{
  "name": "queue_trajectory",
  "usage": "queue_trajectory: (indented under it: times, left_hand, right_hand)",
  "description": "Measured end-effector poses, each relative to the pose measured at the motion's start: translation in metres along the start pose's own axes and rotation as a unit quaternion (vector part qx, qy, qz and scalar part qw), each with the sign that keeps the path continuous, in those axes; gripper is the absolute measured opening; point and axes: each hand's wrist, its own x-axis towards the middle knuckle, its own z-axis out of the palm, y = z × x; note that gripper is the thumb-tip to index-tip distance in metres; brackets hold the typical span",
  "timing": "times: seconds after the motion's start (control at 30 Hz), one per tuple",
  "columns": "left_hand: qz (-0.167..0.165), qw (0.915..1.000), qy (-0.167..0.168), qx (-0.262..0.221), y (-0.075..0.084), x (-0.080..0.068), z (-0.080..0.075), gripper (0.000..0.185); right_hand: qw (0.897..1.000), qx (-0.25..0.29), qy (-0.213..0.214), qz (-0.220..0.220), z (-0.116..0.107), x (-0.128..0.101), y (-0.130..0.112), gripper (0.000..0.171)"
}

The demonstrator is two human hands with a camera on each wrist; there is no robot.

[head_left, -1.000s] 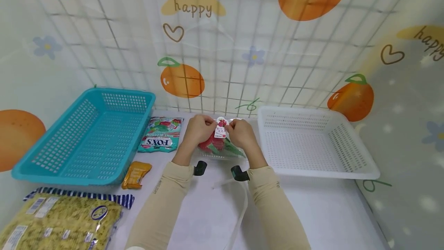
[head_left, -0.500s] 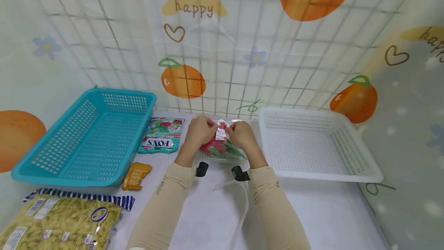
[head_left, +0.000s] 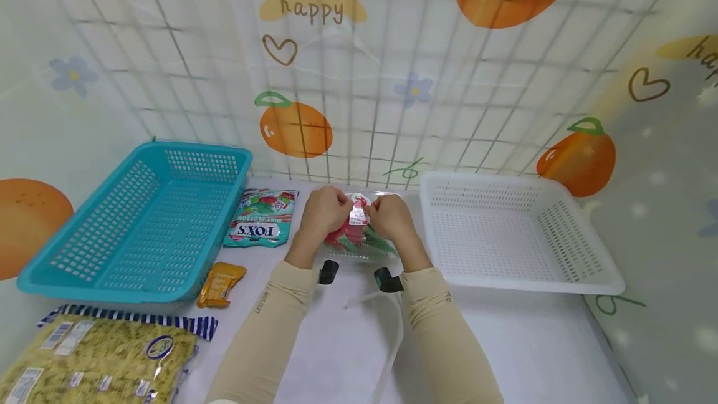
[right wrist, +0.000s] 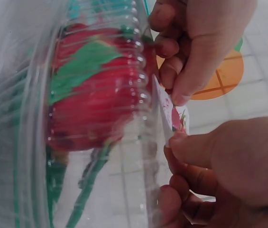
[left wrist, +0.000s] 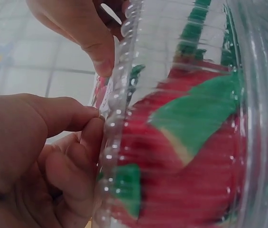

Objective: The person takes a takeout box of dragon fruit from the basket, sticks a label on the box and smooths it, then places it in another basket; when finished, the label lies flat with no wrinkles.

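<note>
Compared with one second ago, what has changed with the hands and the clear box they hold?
Almost nothing visibly changed. The left hand and right hand grip the rim of the clear plastic box with the red and green item inside, as before, pinching near the small label. The hands sit slightly lower in the picture, which may be only the head camera shifting. The blue basket, white basket and candy bag did not move.
</note>
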Motion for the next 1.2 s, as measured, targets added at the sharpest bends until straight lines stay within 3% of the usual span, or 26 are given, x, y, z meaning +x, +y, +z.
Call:
queue_trajectory:
  times: [0.17, 0.47, 0.73, 1.2]
  left_hand:
    - [0.004, 0.9998, 0.012, 0.014, 0.002, 0.0, 0.001, 0.022]
    - [-0.019, 0.9996, 0.017, 0.01, 0.005, 0.0, 0.003, 0.02]
    - [-0.013, 0.9993, 0.031, 0.012, 0.006, 0.0, 0.004, 0.02]
    - [-0.005, 0.9973, 0.055, 0.049, 0.003, 0.011, 0.01, 0.026]
  right_hand:
    - [1.0, -0.005, 0.001, 0.003, 0.0, 0.0, -0.001, 0.032]
    - [1.0, -0.006, -0.002, 0.026, -0.001, 0.002, -0.002, 0.033]
    - [0.999, 0.011, -0.005, 0.034, 0.002, 0.005, 0.001, 0.041]
    - [0.998, 0.0, 0.01, 0.069, 0.003, 0.009, -0.002, 0.032]
